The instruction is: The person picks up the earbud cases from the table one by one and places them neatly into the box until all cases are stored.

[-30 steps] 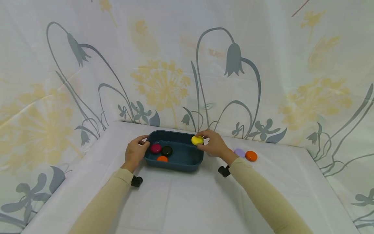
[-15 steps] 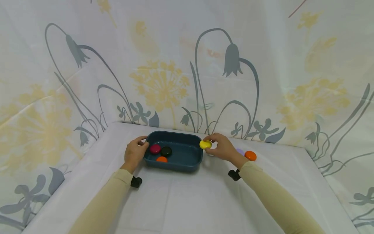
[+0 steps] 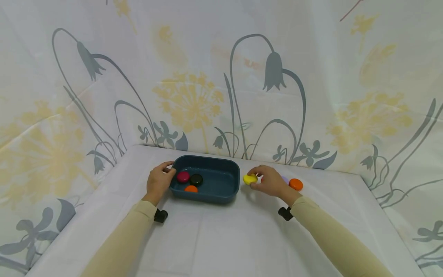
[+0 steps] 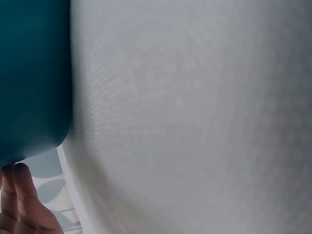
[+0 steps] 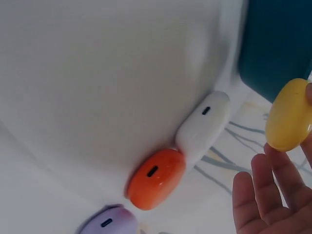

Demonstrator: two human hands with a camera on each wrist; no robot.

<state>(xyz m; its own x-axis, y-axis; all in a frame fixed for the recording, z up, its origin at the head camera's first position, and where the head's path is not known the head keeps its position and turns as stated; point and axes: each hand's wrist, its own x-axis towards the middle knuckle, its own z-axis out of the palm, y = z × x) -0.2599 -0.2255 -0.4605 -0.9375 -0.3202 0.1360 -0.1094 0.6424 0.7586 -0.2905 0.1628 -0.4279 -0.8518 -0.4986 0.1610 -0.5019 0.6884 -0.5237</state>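
Right hand (image 3: 269, 182) pinches a glossy yellow rounded disc (image 3: 249, 179) between thumb and fingers, just outside the three o'clock end of a dark blue, round-cornered rectangular tray (image 3: 205, 197), twelve being the far side. Left hand (image 3: 159, 183) grips the tray's end at nine o'clock. Inside: a glossy crimson disc (image 3: 183, 177) toward nine, a glossy black disc (image 3: 196, 180) just beside it, a glossy orange disc (image 3: 191, 189) toward seven, partly hidden.

The left hand (image 3: 160, 182) held one end of a dark blue rectangular dish (image 3: 218, 180), with a crimson disc (image 3: 183, 177), a black disc (image 3: 196, 180) and an orange disc (image 3: 191, 189) inside near that hand. The right hand (image 3: 270, 181) pinched a yellow disc (image 3: 249, 179); just beyond that hand lay a partly hidden lilac disc (image 3: 285, 179) and a second orange disc (image 3: 295, 184)
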